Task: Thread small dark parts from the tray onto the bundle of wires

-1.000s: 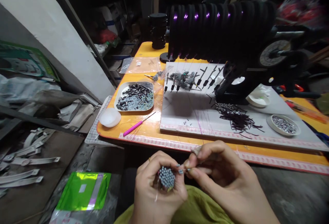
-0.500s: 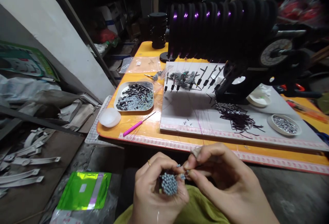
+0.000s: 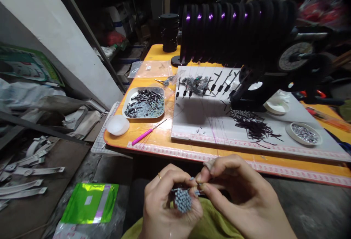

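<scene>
In my left hand (image 3: 171, 198) a tight bundle of small grey-blue rods (image 3: 183, 200) is held, its rounded ends facing me. The left thumb and index finger also pinch one or two loose grey-blue pieces (image 3: 196, 192) beside the bundle. My right hand (image 3: 241, 191) meets them with thumb and index finger pressed together; what lies between those tips is too small to make out. A pale wrap (image 3: 210, 163) sits at the right index fingertip. Both hands are above my lap, in front of the table edge.
On the yellow table (image 3: 117, 139) are a tray of small dark and grey pieces (image 3: 153, 113), a white cup (image 3: 117, 125) and a pink-handled tool (image 3: 142, 136). Black spools (image 3: 236, 34) overhang a white board (image 3: 192, 118) bearing dark strips (image 3: 253, 129) and a dish (image 3: 304, 134).
The bundle in my left hand has tilted and shifted slightly right and down. My right fingertips stay against the left ones, almost unmoved.
</scene>
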A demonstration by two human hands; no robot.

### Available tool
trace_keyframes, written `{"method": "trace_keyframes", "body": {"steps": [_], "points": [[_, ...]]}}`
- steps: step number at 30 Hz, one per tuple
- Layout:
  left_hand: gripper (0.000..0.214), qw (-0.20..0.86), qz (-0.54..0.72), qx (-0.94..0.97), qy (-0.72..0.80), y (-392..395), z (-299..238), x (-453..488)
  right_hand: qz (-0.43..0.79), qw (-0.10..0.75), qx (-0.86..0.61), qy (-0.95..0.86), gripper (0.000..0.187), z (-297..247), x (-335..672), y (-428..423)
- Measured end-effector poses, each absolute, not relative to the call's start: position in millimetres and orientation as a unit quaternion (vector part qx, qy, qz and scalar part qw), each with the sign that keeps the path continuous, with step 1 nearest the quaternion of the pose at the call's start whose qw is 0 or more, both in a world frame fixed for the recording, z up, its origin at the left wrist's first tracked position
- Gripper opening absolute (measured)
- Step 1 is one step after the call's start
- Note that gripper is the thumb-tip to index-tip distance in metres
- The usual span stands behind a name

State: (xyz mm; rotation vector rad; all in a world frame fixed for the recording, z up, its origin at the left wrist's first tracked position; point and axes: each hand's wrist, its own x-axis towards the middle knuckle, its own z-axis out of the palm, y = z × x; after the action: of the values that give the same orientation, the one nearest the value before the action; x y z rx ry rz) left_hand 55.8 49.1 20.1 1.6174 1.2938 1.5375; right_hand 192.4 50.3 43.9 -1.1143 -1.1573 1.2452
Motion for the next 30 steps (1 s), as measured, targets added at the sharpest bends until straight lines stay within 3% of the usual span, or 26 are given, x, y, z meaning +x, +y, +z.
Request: {"method": "trace_keyframes", "body": {"steps": [15, 30], "points": [[0.02, 0.311, 0.583, 0.583, 0.473, 52.4, 12.3, 55.7, 0.503, 0.544, -0.47, -0.479, 0.017, 47.2, 190.8, 49.9], [0.026, 0.273, 0.558, 0.629, 0.467, 51.7, 16.6, 51.3, 0.469, 0.535, -0.489, -0.506, 0.017, 43.7, 191.8, 45.6]]}}
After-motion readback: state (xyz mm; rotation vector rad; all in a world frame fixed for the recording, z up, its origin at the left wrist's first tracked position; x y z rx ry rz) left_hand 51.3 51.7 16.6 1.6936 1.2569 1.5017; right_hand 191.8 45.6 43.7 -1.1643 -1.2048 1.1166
